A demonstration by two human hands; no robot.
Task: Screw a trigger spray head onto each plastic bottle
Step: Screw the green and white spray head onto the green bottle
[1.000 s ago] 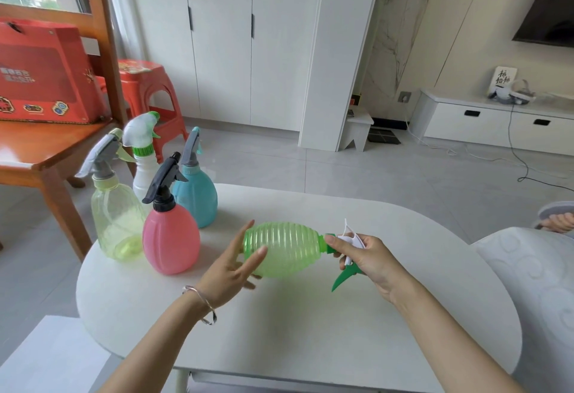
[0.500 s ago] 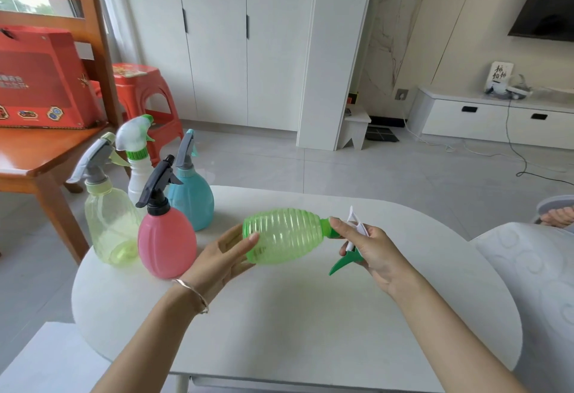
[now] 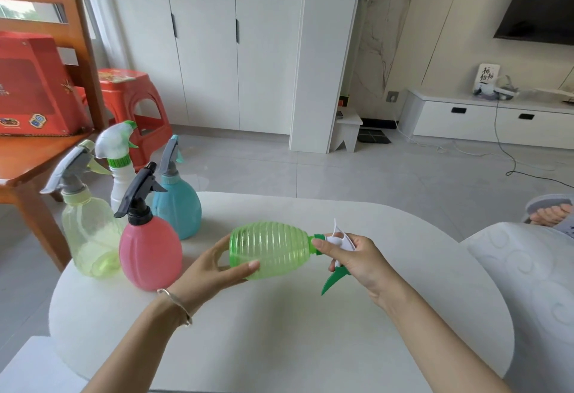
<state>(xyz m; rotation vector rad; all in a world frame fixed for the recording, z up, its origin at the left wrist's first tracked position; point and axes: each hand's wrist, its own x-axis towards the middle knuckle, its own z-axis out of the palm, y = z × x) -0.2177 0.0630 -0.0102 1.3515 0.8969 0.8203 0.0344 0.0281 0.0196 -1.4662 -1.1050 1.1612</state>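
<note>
Lying on its side above the table (image 3: 279, 346), the green bottle (image 3: 270, 249) runs left to right, its base gripped by the curled left hand (image 3: 214, 271) and its neck pointing into the right hand (image 3: 357, 260), whose fingers pinch the spray head (image 3: 338, 238) at the collar. The twist probably falls to the right hand, about that level axis. Beyond, four capped bottles (image 3: 150, 256) stand far left.

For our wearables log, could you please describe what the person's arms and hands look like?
The left forearm and right forearm are bare, with no sleeves or gloves in view. The left hand has a thin silver-coloured bangle at its wrist; the right hand shows no bracelet, watch or ring.
</note>
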